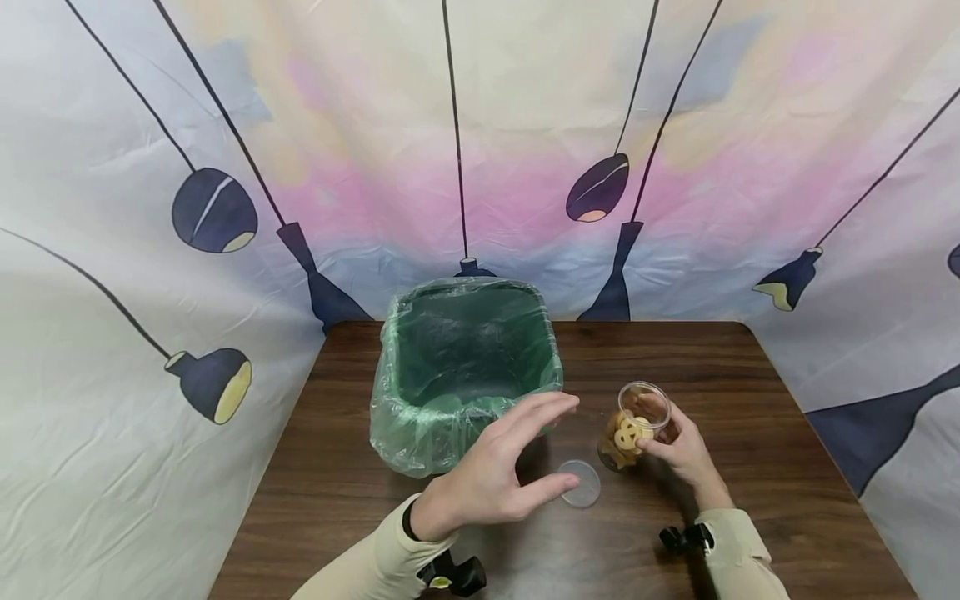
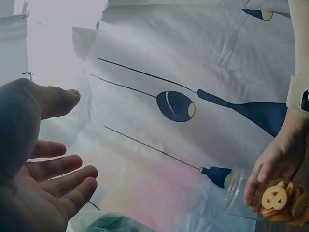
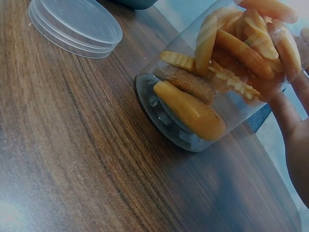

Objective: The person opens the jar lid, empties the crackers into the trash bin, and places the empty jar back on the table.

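My right hand [image 1: 684,450] grips a clear, lidless jar [image 1: 611,457] of biscuits, its fingers behind the wall and its thumb at the front. Through the plastic, pale round biscuits with cut-out faces [image 2: 274,197] show in the left wrist view. In the right wrist view several golden and brown biscuits [image 3: 193,111] lie heaped inside, and the jar's base is close over the table. The round clear lid [image 3: 79,24] lies flat on the table to the jar's left. My left hand [image 1: 491,475] is raised near the lid, thumb and fingers spread apart, holding nothing.
A green bin [image 1: 408,417] lined with a clear plastic bag stands at the back left of the wooden table [image 1: 345,517]. Behind it hangs a cloth [image 1: 525,100] printed with dark lamps. A small black camera is strapped on each wrist.
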Demonstrator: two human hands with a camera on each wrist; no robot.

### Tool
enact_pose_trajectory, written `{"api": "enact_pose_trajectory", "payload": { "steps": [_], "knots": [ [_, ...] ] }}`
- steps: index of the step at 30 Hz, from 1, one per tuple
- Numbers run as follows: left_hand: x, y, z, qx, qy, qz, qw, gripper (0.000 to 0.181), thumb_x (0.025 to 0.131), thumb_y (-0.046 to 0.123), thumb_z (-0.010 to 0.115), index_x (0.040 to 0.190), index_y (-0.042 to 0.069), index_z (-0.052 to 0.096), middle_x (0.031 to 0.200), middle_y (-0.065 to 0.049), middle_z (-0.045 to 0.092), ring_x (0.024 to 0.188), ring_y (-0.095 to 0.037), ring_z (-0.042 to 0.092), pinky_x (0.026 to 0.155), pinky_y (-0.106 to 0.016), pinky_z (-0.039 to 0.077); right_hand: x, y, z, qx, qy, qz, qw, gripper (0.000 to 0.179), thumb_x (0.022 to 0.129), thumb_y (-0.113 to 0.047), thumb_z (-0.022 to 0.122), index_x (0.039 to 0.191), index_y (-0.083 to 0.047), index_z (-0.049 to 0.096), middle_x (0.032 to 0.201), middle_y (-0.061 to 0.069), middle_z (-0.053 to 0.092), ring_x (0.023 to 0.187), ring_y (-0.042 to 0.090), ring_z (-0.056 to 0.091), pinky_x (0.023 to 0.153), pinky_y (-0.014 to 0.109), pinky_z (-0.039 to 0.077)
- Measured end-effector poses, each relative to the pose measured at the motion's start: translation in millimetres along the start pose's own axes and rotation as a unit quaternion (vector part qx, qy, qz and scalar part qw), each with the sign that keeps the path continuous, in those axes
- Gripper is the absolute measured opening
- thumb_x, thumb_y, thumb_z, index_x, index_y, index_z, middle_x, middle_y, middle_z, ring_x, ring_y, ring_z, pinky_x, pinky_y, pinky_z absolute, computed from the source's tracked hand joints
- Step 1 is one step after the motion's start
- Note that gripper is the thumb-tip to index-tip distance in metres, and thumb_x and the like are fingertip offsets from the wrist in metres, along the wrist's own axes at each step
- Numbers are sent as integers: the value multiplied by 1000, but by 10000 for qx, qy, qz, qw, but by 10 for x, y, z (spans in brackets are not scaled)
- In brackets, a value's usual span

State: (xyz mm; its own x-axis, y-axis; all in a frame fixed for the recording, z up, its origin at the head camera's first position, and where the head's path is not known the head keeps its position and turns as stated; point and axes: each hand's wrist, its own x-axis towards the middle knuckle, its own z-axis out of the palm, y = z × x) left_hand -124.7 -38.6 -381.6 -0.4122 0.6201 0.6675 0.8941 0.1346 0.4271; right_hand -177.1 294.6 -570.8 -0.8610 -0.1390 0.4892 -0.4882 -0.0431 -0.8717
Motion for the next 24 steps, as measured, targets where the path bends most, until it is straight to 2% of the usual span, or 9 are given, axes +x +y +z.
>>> {"api": "enact_pose_trajectory", "payload": {
  "steps": [7, 14, 24],
  "knots": [
    [-2, 14, -111, -167, 223, 6, 9996, 66, 91, 27, 69, 145, 4, 39, 140, -10, 48, 129, -21, 49, 106, -35, 42, 0, 2, -11, -130, 62, 83, 9999, 64, 71, 28, 65, 130, 22, 40, 129, 6, 60, 116, 9, 59, 86, 13, 48],
    [-14, 20, -261, -308, 569, -44, 9979, 62, 91, 25, 69, 143, 2, 42, 138, -12, 49, 116, -26, 55, 98, -34, 48, 3, -8, -13, -54, 4, -5, 10000, 64, 71, 29, 64, 130, 22, 39, 129, 5, 61, 117, 9, 59, 88, 14, 48],
    [-92, 0, -405, -210, 872, -240, 9957, 60, 91, 22, 69, 141, 2, 45, 137, -13, 50, 118, -23, 55, 98, -35, 48, -3, 7, -18, -51, -59, 10, 10000, 65, 72, 29, 63, 131, 22, 39, 129, 2, 60, 116, 9, 59, 87, 14, 48]
  ]
}}
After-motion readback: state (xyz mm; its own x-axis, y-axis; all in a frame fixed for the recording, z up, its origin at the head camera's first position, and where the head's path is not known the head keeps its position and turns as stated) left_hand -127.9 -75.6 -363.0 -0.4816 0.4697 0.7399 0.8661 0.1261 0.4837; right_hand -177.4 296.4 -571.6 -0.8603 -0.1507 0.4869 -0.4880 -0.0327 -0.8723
